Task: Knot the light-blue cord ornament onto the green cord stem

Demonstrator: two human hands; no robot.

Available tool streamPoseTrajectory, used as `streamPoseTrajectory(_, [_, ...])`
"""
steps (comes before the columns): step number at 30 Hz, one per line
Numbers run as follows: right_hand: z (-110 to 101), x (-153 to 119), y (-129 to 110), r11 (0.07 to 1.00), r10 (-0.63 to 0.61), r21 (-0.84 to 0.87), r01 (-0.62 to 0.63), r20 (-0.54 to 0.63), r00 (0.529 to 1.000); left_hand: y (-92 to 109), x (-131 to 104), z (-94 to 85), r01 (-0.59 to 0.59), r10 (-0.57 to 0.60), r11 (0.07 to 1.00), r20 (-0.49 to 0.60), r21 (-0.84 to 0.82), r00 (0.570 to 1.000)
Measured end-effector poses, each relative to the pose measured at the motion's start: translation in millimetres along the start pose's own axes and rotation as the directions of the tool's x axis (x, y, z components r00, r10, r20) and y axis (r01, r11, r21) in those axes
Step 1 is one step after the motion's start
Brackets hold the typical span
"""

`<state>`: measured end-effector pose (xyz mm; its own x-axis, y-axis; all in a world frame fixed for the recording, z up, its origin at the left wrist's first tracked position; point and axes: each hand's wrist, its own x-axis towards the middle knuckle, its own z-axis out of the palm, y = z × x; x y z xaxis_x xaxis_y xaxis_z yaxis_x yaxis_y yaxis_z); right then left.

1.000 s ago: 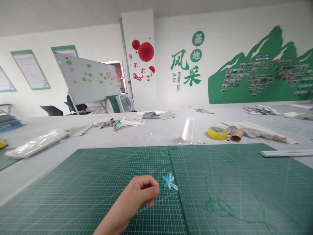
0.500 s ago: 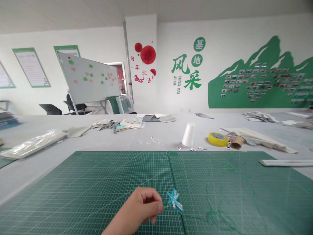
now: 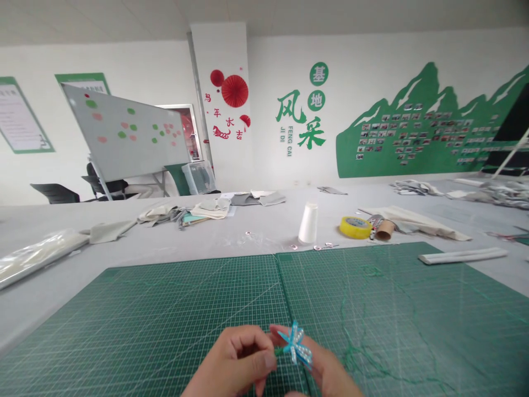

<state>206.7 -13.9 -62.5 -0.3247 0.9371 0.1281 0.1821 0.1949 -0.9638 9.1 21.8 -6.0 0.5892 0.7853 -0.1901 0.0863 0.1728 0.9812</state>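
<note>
Left grip on stem, right hand behind blue flower

A craft workshop, shown by cutting mats, cloth scraps and tape on a wide desk, with a whiteboard behind.

The bare left hand pinches at bottom middle; the bare right hand curls close, just right.

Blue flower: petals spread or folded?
Spread. The blue flower shows petals fanning out in different directions, just beyond the left hand, which pinches its green stem.
</note>
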Motion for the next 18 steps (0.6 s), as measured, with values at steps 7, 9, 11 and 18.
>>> streamPoseTrajectory(7, [9.3,26.2,-13.1,0.815,0.120,0.554,-0.167,0.120,0.985,6.2,-2.6,-7.7,0.005,-0.015,0.996,-0.108,-0.092,0.994])
streamPoseTrajectory(9, [7.3,25.1,-6.2,0.777,0.159,0.593,-0.213,0.142,0.977,7.1,-2.5,-8.6,0.010,-0.024,0.994,-0.124,-0.106,0.992])
streamPoseTrajectory(11, [5.8,25.3,-1.9,0.754,0.186,0.600,-0.267,0.195,0.963,6.5,-2.3,-8.6,0.015,-0.029,0.993,-0.118,-0.114,0.993])
streamPoseTrajectory(18, [-1.5,36.0,-17.7,0.818,0.263,0.481,-0.314,0.172,0.949,1.0,-3.0,-7.0,0.064,-0.064,0.991,0.000,-0.117,0.998])
